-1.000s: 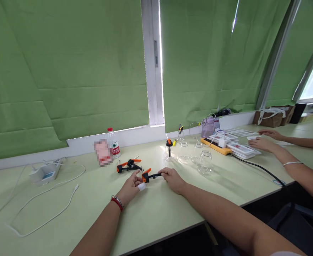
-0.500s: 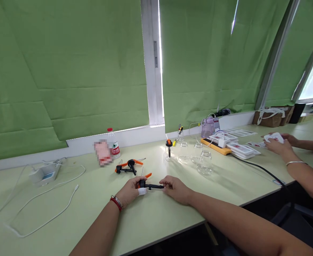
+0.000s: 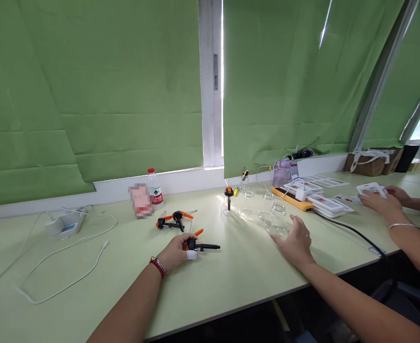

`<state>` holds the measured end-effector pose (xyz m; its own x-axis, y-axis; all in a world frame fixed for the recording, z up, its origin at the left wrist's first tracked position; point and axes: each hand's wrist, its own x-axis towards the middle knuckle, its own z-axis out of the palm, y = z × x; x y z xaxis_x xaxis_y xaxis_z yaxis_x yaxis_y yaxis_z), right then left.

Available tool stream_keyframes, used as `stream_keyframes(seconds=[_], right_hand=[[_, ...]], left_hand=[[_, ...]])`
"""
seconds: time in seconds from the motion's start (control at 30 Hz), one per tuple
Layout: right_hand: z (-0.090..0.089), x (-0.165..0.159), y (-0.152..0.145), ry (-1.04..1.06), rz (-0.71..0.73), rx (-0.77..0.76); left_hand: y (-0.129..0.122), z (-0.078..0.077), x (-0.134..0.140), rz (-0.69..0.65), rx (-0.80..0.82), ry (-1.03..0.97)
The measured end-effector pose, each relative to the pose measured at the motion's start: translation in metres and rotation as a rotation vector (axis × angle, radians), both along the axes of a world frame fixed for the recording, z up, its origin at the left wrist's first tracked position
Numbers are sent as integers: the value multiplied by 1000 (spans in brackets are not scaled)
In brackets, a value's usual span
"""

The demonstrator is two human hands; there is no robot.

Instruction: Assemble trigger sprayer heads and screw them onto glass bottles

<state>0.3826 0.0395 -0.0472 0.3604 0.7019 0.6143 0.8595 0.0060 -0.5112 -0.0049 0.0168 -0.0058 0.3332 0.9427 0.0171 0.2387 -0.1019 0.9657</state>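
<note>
My left hand [image 3: 179,248], with white tape on its thumb, is closed around the cap end of a black and orange bottle top [image 3: 208,246]. The top's black tube points right, just above the table. At a clear glass jar [image 3: 277,224], my right hand [image 3: 295,242] curves along the near right side with thumb and fingers apart; whether it touches the glass, I cannot tell. More black and orange tops [image 3: 176,220] lie beyond my left hand. Another such top [image 3: 229,192] sits in a glass jar [image 3: 226,212], its tube hanging inside.
Further clear jars [image 3: 249,209] stand behind my right hand. A red-capped water bottle [image 3: 156,190], white cable [image 3: 77,283] and white adapter [image 3: 65,226] are at left. On the right are an orange power strip [image 3: 291,198], a black cord [image 3: 353,238] and another person's hands [image 3: 384,202] holding white packaging.
My right hand has let go of the tube's end and moved right to the near glass jar. My left hand still holds the bottle top. The view has shifted slightly.
</note>
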Motion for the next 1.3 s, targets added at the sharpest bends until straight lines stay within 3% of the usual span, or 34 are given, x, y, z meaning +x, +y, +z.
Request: stream_keyframes(seconds=[0.2, 0.53, 0.63, 0.77, 1.0, 1.3], right_hand=[[3, 14, 22, 148, -112, -338], [4, 19, 32, 78, -66, -454], [5, 14, 26, 134, 40, -432], [6, -4, 13, 191, 315, -260], [10, -53, 9, 387, 685, -271], [11, -115, 46, 545, 727, -327]], left_hand=[[1, 0, 1, 30, 11, 28], [7, -9, -4, 44, 32, 40], [6, -8, -4, 73, 47, 44], [7, -6, -4, 166, 112, 56], [14, -9, -7, 324, 223, -11], [19, -6, -14, 478, 281, -99]])
